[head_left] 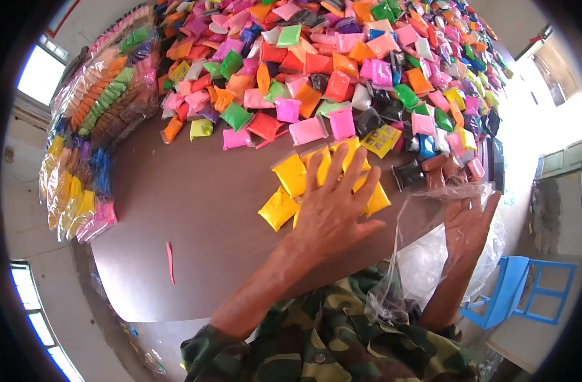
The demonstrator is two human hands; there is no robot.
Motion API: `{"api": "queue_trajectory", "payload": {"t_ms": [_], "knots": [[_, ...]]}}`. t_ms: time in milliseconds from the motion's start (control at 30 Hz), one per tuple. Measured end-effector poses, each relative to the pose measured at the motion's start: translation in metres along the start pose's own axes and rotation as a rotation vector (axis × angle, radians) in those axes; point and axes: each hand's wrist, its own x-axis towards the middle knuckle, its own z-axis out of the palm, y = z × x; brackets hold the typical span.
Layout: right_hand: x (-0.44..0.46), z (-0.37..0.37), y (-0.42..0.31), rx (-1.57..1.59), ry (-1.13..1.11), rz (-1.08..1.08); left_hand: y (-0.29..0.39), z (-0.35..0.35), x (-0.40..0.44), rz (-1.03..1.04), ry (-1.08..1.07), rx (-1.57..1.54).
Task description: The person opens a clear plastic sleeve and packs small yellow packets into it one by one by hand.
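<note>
Several yellow packets lie grouped on the brown table. My left hand rests over them with its fingers spread, covering part of the group. To the right, my right hand is inside or behind a clear plastic bag, palm up, its fingers wrapped in the film at the bag's mouth. The bag hangs past the table's front edge, over the camouflage clothing.
A large pile of coloured packets covers the far side. Bagged bundles of packets line the left edge. A thin pink strip lies at the front left. A blue stool stands at the right.
</note>
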Motion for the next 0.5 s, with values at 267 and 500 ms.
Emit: {"api": "queue_trajectory", "payload": {"t_ms": [267,500], "knots": [[-0.004,-0.014,0.006,0.039,0.023,0.028,-0.004,0.036,0.009,0.026,-0.034,0.056],[0.008,-0.023,0.021,0.103,-0.013,0.080,-0.032,0.026,-0.017,-0.021,0.026,0.130]]}}
